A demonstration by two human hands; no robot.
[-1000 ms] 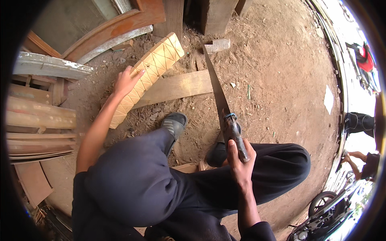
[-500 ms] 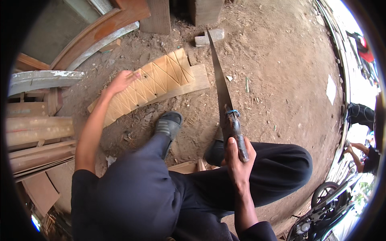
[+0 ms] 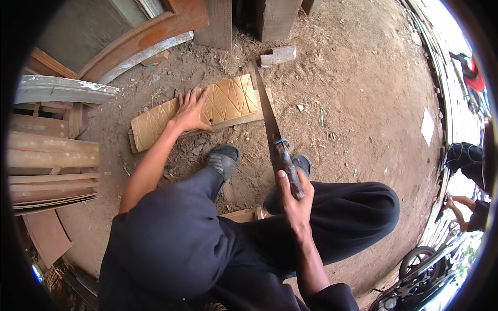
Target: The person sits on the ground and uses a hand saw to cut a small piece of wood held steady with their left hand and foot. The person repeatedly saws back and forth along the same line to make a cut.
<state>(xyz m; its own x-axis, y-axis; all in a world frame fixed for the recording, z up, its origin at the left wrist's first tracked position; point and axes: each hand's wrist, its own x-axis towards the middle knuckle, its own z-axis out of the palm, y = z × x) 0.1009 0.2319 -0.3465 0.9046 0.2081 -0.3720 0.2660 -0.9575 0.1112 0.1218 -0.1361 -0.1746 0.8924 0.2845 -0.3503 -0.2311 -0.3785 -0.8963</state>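
Observation:
My left hand (image 3: 191, 111) lies with fingers spread on a light wooden board (image 3: 228, 98) cut with zigzag lines. That board rests on a second plain plank (image 3: 259, 106), whose edge shows along its near side and right end. In my right hand (image 3: 298, 199) is a handsaw (image 3: 268, 106), held by its dark worn handle with a blue band near the blade. The blade points away from me and passes close to the boards' right end; whether it touches them I cannot tell.
A wooden block (image 3: 278, 56) lies on the dirt ground beyond the saw tip. Timber posts (image 3: 277, 20) stand behind. Stacked planks (image 3: 54, 160) and a framed wooden panel (image 3: 140, 44) fill the left. At right are a motorcycle (image 3: 415, 274) and another person's hand (image 3: 456, 210).
The zigzag board has shifted and now lies more squarely over the plank. My left hand has moved right along it, fingers spread. The saw has moved left, nearer the boards' end.

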